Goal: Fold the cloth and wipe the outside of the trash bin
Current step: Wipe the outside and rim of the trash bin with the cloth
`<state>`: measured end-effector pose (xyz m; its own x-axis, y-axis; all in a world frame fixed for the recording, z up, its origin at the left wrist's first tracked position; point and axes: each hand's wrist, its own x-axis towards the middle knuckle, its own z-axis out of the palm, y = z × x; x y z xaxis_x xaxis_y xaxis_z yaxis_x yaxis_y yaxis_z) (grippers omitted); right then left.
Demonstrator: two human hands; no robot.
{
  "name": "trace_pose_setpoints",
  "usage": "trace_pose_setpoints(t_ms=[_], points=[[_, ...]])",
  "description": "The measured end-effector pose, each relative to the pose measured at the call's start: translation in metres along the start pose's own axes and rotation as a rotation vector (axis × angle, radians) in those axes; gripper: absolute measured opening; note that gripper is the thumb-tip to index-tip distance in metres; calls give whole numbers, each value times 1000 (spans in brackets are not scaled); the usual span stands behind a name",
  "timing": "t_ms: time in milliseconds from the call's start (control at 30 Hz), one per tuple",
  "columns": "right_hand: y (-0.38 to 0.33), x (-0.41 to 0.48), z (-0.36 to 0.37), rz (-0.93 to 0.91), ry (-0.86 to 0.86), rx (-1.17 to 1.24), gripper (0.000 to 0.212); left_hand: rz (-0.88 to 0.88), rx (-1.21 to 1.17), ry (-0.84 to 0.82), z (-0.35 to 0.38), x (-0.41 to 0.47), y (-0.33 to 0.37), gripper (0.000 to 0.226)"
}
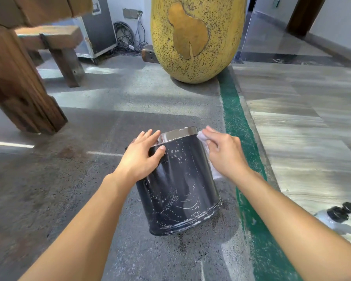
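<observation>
A black trash bin (pixel 182 185) with a shiny metal rim stands on the grey floor, tilted away from me. White foam specks and streaks cover its side. My left hand (pixel 144 155) rests flat on the bin's upper left side, thumb across the front, fingers at the rim. My right hand (pixel 225 151) presses a pale cloth (pixel 203 136) against the bin's upper right side; most of the cloth is hidden behind the hand and bin, with a bit showing lower down.
A large yellow speckled egg-shaped object (pixel 193 37) stands behind the bin. Wooden furniture legs (pixel 22 94) are at the left. A green floor strip (pixel 241 138) runs past the bin's right. A pump bottle (pixel 336 216) lies at the right edge.
</observation>
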<state>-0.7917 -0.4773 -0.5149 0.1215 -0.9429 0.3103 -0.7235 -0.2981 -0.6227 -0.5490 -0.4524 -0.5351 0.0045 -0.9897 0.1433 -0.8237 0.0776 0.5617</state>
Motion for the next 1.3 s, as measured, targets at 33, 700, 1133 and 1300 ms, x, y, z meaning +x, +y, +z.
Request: trace_pose_setpoints(t_ms=[33, 700, 1133, 1300], points=[[-2, 7, 2, 15, -1, -8, 37, 14, 9, 12, 1, -1, 0, 57], [-17, 40, 40, -33, -49, -14, 38, 29, -26, 58, 15, 9, 7, 55], [12, -44, 45, -217, -272, -62, 44, -46, 25, 58, 15, 24, -5, 61], [30, -77, 40, -220, -306, -63, 45, -82, 38, 43, 14, 24, -9, 63]])
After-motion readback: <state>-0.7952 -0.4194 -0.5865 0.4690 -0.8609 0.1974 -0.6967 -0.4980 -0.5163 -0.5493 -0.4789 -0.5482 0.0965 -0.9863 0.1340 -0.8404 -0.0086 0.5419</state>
